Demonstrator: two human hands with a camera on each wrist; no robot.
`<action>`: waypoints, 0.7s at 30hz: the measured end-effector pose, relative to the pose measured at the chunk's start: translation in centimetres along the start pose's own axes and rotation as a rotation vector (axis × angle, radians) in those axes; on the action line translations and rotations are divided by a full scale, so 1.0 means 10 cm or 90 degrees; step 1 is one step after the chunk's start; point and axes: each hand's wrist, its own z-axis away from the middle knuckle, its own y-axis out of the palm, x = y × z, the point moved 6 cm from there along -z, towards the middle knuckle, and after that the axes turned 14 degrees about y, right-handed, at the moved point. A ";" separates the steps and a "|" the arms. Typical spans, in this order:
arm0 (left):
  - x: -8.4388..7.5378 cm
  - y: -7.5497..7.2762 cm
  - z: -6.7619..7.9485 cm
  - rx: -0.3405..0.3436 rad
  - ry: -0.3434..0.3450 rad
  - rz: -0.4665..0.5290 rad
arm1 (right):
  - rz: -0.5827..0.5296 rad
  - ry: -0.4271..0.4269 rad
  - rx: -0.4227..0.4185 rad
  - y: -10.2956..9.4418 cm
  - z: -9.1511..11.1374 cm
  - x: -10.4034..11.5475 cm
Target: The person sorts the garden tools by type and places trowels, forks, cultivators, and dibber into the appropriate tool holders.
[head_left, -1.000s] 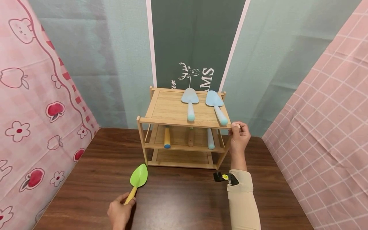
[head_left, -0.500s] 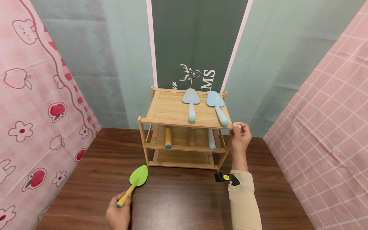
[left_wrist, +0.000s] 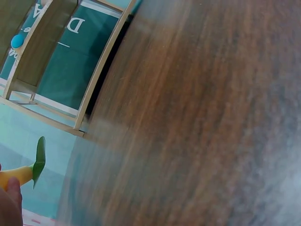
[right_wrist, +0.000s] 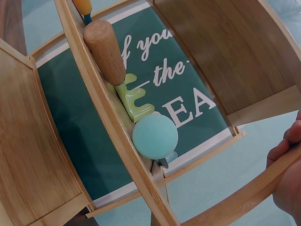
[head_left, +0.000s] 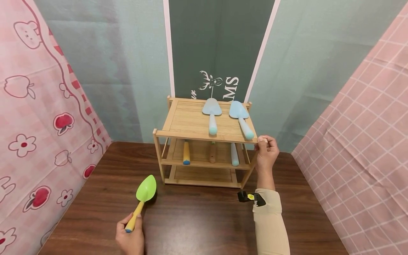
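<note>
My left hand holds a garden trowel by its yellow, blue-tipped handle, its green blade pointing toward the back above the table. At the left edge of the left wrist view, the trowel's green blade shows side-on. My right hand grips the front right top corner of a wooden tiered rack. On the rack's top shelf lie a whitish trowel and a light blue trowel, handles toward me. In the right wrist view, fingers rest around the rack's frame.
The middle shelf carries a yellow handle, a hand rake with a wooden handle and green prongs, and a pale blue handle. A dark wood table stretches in front. Patterned curtains hang at both sides.
My left hand has drawn slightly back and left with the trowel, whose blade has moved left, away from the rack's front left leg. My right hand stays on the corner.
</note>
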 end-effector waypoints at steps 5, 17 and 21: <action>0.36 0.03 -0.02 -0.019 -0.003 0.018 | -0.015 0.008 0.006 -0.01 -0.01 0.00; -0.65 -0.07 -0.04 -0.060 0.029 0.166 | -0.004 -0.005 0.009 0.01 0.00 0.01; -0.67 -0.07 -0.06 -0.065 0.049 0.204 | -0.003 -0.007 0.010 0.01 0.00 0.00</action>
